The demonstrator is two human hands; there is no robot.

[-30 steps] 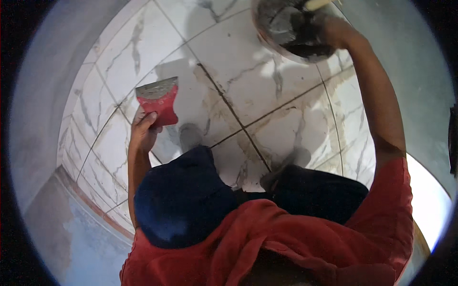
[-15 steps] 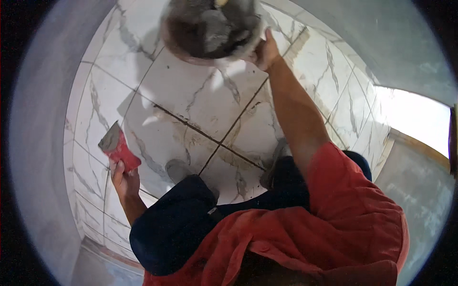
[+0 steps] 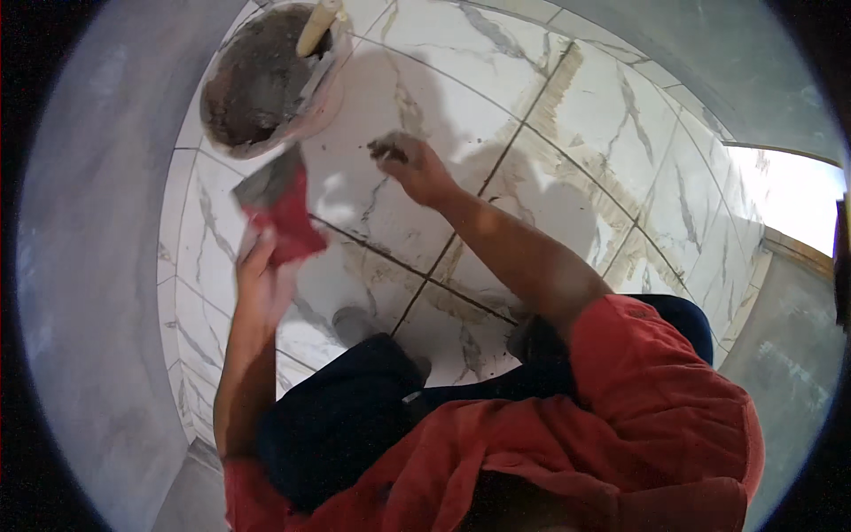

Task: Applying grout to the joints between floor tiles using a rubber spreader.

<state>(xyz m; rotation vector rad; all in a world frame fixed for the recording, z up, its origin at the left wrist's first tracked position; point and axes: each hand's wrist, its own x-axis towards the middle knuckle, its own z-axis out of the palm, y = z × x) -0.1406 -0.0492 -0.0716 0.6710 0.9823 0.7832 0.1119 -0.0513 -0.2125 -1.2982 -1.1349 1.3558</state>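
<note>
My left hand [image 3: 257, 266] grips a red spreader [image 3: 288, 229] whose flat end is coated in grey grout. That end points up and lies just below the rim of a bucket [image 3: 321, 113]. Inside the bucket is dark grey, wet-looking grout [image 3: 266, 75], and a pale tool handle [image 3: 317, 28] leans out over its far right rim. My right hand [image 3: 415, 167] is over the tiles to the right of the bucket, touching no tool. Its fingers are loosely bent and apart, with dark smears on the tips.
White marbled floor tiles [image 3: 372, 199] lie beneath me, with dark joints and brownish grout smears [image 3: 567, 164]. Grey walls [image 3: 89, 266] rise on the left and the far right. My knees [image 3: 355, 399] are bent near the front. A bright opening [image 3: 789, 195] shows at right.
The bucket has moved left, and my right hand has let go of its rim. My left hand has brought the spreader up and right, close to the bucket.
</note>
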